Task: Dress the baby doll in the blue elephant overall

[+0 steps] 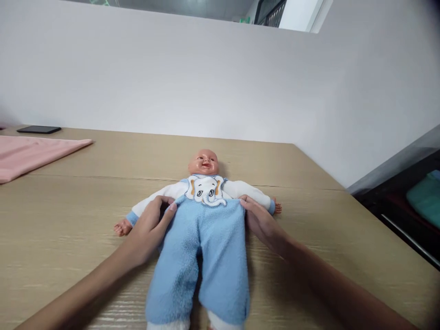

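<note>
A baby doll (pixel 205 163) lies on its back on the wooden table, its head away from me and both arms spread out. It wears a white top with blue cuffs and an elephant patch (pixel 206 190) on the chest. Light blue fleece pants (pixel 220 243) cover its legs, white at the ankles. My left hand (pixel 149 227) pinches the left edge of the pants' waist between thumb and fingers. At the opposite side, the waist's right corner is gripped by my right hand (pixel 263 222); some of its fingers are hidden behind the cloth.
A folded pink cloth (pixel 34 153) lies at the table's left, with a dark flat phone or tablet (pixel 39 129) behind it. The table (pixel 309 206) meets a white wall (pixel 172 78) at the back. Beyond its right edge is a dark shelf with green fabric (pixel 426 199).
</note>
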The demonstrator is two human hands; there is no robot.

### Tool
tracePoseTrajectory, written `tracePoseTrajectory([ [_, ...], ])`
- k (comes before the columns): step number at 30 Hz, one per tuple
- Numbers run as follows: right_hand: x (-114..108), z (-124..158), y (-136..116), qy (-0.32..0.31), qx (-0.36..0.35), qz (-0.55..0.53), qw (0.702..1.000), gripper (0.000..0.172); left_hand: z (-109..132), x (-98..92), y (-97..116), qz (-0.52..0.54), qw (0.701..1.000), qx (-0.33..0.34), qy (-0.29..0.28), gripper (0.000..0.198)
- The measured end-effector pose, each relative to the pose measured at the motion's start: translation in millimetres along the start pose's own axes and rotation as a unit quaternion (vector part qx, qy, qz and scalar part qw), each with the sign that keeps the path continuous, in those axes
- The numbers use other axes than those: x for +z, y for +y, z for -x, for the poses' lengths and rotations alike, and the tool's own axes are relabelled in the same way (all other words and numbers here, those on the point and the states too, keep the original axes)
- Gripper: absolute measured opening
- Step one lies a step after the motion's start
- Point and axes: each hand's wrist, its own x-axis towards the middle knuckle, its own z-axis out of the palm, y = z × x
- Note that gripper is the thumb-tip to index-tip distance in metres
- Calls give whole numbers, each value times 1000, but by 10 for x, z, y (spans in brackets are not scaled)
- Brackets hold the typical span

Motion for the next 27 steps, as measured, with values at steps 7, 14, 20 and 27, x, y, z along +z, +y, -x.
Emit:
tracePoseTrajectory([
  [7, -84, -42, 47, 14, 4, 37, 999, 43, -119, -64, -7, 83, 996, 12, -42, 44],
  [14, -77, 4, -14, 49, -54, 153, 986, 36, -77, -37, -99, 133, 989, 47, -42, 31],
  [20, -97, -7, 38, 71, -63, 137, 986, 40, 13, -33, -103, 112, 992, 33, -54, 27],
  [27, -78, -40, 119, 85, -45, 69, 993, 47, 27, 29, -105, 177, 984, 6, -22, 26],
])
